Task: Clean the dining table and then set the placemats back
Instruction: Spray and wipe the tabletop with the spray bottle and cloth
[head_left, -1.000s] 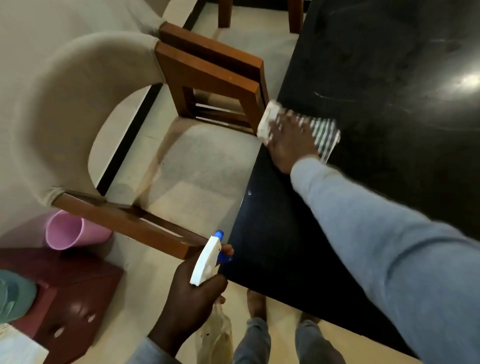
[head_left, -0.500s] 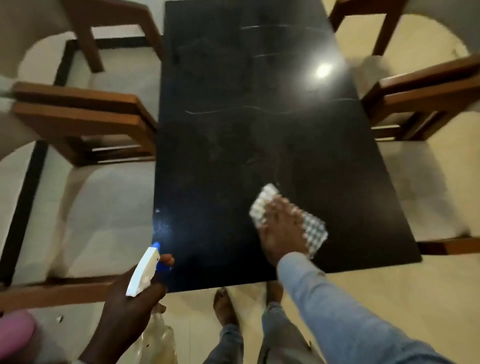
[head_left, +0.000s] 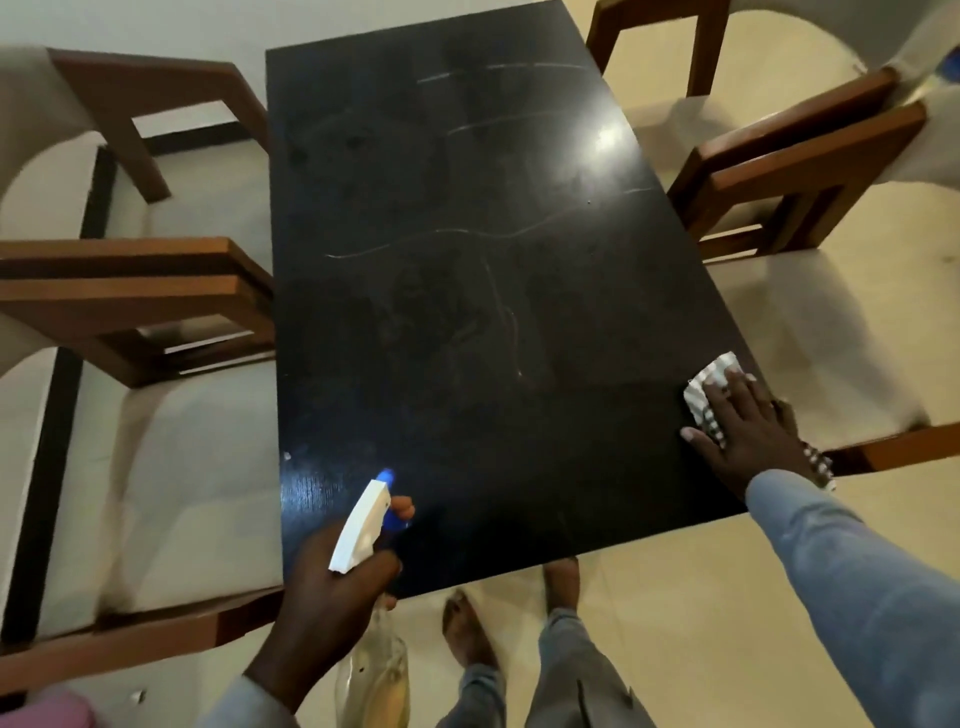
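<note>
A glossy black dining table fills the middle of the head view, marked with thin wet streaks. My right hand lies flat with spread fingers on a white-and-grey checked cloth at the table's near right edge. My left hand grips a clear spray bottle by its neck, below the white and blue trigger head, over the table's near left corner. A finger rests on the blue trigger. No placemats are in view.
Wooden chairs with cream cushions stand on both sides: two at the left and two at the right. My bare feet stand on the cream tile floor at the table's near end. Something pink shows at the bottom left corner.
My right hand has swept the cloth from the table's left edge across the near end to the right edge. My left hand with the bottle has kept its place by the near left corner.
</note>
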